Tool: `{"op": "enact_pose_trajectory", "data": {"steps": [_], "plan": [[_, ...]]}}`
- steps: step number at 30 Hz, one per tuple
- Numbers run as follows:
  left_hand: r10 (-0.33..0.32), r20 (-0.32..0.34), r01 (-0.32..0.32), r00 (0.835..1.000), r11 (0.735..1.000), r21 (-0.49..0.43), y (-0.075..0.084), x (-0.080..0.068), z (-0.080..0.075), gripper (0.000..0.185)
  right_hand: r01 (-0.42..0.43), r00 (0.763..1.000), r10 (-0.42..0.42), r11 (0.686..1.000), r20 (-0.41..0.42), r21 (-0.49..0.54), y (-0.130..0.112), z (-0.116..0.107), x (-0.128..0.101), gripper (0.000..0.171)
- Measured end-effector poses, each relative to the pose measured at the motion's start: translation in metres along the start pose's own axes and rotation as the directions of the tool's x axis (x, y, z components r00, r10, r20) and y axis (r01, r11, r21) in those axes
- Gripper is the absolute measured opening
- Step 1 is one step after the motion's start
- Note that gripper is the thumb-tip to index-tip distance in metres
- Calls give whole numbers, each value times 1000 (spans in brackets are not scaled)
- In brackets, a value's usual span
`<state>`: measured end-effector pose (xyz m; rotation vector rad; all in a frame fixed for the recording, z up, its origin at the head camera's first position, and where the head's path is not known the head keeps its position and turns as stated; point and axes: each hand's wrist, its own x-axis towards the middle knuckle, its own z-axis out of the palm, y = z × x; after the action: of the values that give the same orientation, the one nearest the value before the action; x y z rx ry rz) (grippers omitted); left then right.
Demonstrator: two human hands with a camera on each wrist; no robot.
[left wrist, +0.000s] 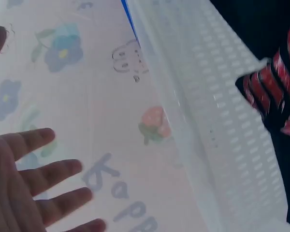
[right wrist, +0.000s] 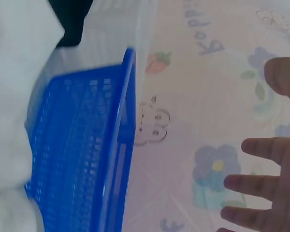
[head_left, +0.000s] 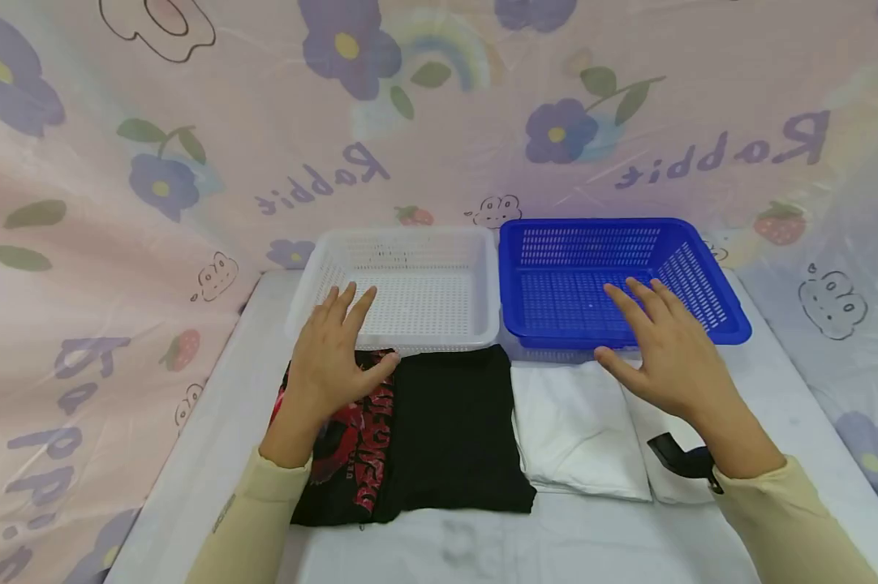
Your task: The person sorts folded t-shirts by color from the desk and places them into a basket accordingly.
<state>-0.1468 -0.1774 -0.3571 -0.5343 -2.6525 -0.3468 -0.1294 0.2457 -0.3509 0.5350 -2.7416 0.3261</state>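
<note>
Black shirt (head_left: 439, 430) lies under left hand (head_left: 333, 357), white basket (head_left: 410, 284) just beyond.

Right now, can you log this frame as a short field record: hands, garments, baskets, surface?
left hand: open, fingers spread, over the black garment's far left corner
right hand: open, fingers spread, above the white garment, near the blue basket's front rim
black garment: folded, red print on its left part
white garment: folded, right of the black one
white basket: behind the black garment
blue basket: right of the white basket
surface: white table
</note>
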Motion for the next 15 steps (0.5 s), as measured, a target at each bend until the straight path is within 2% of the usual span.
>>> {"op": "enact_pose_trajectory", "data": {"steps": [3, 6, 11, 15], "plan": [[11, -7, -12, 1000, 1000, -25, 7, -9, 0, 86, 43, 998, -40, 997, -51, 71, -11, 1, -4, 73], [-21, 62, 27, 998, 995, -98, 15, -20, 2, 82, 65, 996, -55, 986, -69, 154, -22, 6, -9, 67], [-109, 211, 157, 971, 961, -227, 24, -35, 10, 73, 23, 1000, -20, 958, -13, 287, -38, 19, -20, 63], [-119, 276, 203, 954, 933, -298, 27, -43, 18, 67, -22, 999, 9, 935, 38, 353, -46, 32, -27, 63]]}}
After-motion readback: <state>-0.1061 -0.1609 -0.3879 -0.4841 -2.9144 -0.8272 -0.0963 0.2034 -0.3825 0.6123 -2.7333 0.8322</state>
